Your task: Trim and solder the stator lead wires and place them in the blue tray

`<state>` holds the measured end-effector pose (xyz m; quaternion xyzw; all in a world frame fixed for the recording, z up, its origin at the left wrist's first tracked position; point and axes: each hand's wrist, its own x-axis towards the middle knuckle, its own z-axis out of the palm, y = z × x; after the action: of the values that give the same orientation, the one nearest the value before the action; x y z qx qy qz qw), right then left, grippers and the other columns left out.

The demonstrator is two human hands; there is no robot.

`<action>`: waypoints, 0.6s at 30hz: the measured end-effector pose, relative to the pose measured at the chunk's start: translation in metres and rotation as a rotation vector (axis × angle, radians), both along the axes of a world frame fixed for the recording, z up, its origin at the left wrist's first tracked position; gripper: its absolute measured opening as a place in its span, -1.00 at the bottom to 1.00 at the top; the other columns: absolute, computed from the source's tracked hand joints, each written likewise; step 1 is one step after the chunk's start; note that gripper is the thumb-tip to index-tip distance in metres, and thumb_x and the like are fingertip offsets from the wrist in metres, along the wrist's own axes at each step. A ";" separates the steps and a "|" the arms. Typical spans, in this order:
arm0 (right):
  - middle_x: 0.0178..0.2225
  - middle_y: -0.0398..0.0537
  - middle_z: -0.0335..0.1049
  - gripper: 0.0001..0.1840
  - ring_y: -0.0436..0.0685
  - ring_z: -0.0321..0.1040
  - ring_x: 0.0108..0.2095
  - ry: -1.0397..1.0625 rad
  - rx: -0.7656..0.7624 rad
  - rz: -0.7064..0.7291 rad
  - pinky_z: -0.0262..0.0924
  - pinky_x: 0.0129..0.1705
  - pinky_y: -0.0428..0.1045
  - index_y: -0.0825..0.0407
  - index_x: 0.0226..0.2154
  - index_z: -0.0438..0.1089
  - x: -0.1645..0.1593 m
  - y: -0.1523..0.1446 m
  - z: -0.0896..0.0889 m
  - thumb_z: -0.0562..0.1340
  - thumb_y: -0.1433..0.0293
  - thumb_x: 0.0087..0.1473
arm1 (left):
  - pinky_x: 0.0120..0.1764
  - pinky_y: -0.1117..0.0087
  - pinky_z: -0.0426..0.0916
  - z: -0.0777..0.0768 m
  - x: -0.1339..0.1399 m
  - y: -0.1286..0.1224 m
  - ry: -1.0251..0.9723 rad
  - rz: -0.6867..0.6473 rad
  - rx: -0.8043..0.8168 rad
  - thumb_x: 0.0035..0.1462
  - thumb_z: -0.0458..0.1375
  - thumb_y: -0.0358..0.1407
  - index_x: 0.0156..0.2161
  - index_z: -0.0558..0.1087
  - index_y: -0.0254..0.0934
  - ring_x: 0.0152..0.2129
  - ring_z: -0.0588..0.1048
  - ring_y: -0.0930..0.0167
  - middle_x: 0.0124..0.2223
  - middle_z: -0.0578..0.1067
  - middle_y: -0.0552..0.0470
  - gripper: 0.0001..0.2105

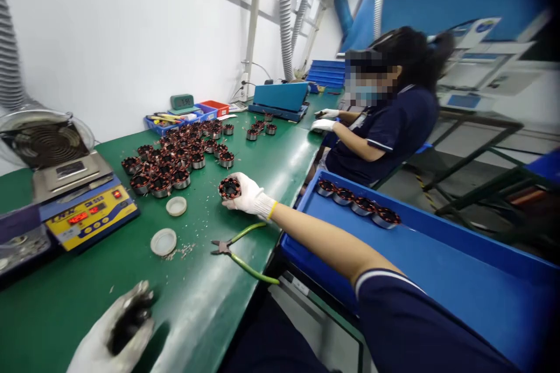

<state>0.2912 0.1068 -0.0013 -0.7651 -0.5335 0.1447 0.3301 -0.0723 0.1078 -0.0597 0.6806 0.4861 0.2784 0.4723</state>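
My right hand (248, 193), in a white glove, is closed around a motor stator (229, 188) with copper windings, held at the green bench top. Below it lie cutting pliers (224, 247) with green handles, jaws pointing left. At the lower left is my left hand (118, 326), also gloved. Its fingers are curved but apart from the thumb, and the glove is blackened on the inside; I see no object in it. Beyond both hands a heap of stators (175, 154) covers part of the bench. Two small round dishes (176, 206) stand between the heap and the pliers.
A blue tray (420, 256) to my right carries several stators along its far side. At left stand a yellow soldering station (90, 210) and a fan (50, 134). A co-worker (385, 111) with white gloves sits farther along the green bench (192, 291). Metal clippings lie near the dishes.
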 end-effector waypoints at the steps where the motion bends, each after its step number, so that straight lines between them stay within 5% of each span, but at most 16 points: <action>1: -0.07 -0.01 0.39 -0.15 0.08 0.42 -0.16 0.022 0.016 0.069 0.32 -0.11 -0.05 0.10 0.03 0.20 -0.014 -0.013 0.005 0.45 0.29 -0.35 | -0.12 0.37 0.47 0.005 0.002 -0.005 -0.045 0.008 -0.017 -0.12 0.33 -0.02 0.00 0.42 -0.19 -0.13 0.51 0.22 -0.06 0.55 -0.02 -0.44; 6: -0.08 -0.01 0.37 -0.21 0.18 0.38 -0.13 0.100 0.043 0.656 0.31 -0.11 0.05 0.03 -0.04 0.29 -0.088 -0.078 0.021 0.45 0.38 -0.44 | -0.32 0.37 0.47 0.036 0.015 -0.031 -0.389 -0.116 -0.092 0.00 0.21 0.10 -0.02 0.37 -0.21 -0.33 0.51 0.30 -0.13 0.52 -0.07 -0.46; 9: -0.10 0.05 0.36 -0.25 0.21 0.38 -0.14 0.170 0.044 0.880 0.32 -0.13 0.07 0.06 -0.05 0.31 -0.116 -0.095 0.017 0.42 0.29 -0.40 | -0.35 0.44 0.39 0.051 0.016 -0.041 -0.307 -0.195 -0.189 0.12 0.11 0.07 -0.28 0.42 -0.26 -0.43 0.43 0.40 -0.34 0.48 0.01 -0.61; 13: -0.12 0.07 0.36 -0.24 0.21 0.39 -0.18 0.196 -0.010 0.904 0.33 -0.20 0.06 0.07 -0.06 0.33 -0.131 -0.096 0.004 0.40 0.28 -0.42 | -0.62 0.52 0.10 0.062 0.013 -0.044 -0.155 -0.157 -0.297 0.12 0.13 -0.04 -0.54 0.26 -0.26 -0.68 0.14 0.53 -0.62 0.21 0.18 -0.63; 18: -0.11 0.10 0.37 -0.23 0.23 0.38 -0.18 0.197 -0.024 0.906 0.33 -0.18 0.09 0.09 -0.06 0.33 -0.132 -0.093 -0.003 0.40 0.25 -0.43 | -0.54 0.51 0.15 0.066 0.012 -0.038 -0.143 -0.046 -0.067 0.04 0.17 -0.15 -0.53 0.27 -0.26 -0.61 0.18 0.50 -0.57 0.23 0.17 -0.73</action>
<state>0.1594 0.0134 -0.0046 -0.4413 -0.7784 0.3526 0.2739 -0.0598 0.0694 0.0059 0.6538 0.4442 0.2991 0.5346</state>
